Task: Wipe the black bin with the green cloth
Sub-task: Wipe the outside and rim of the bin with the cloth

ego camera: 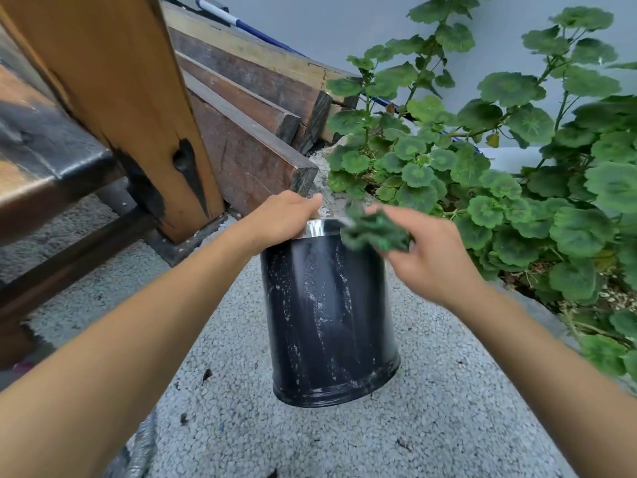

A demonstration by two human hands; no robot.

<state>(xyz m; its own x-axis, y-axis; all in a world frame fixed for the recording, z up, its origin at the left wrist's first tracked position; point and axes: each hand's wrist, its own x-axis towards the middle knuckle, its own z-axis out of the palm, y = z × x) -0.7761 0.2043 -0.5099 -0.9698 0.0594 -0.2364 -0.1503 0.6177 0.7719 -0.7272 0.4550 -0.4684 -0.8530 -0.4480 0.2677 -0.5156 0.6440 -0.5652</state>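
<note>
The black bin (327, 315) stands on pebbled ground in the middle of the view, tilted slightly away from me. Its side is streaked with white wet marks and it has a shiny metal rim (324, 227). My left hand (282, 217) grips that rim on the left side. My right hand (424, 253) holds the crumpled green cloth (374, 231) against the top right of the bin, near the rim. The cloth and right hand are blurred. The bin's inside is hidden.
A thick wooden post (113, 98) and bench frame stand to the left. Stacked wooden planks (248, 108) lie behind the bin. A leafy green plant (499, 160) fills the right side, close to my right hand. Grey pebbled floor (344, 439) lies in front.
</note>
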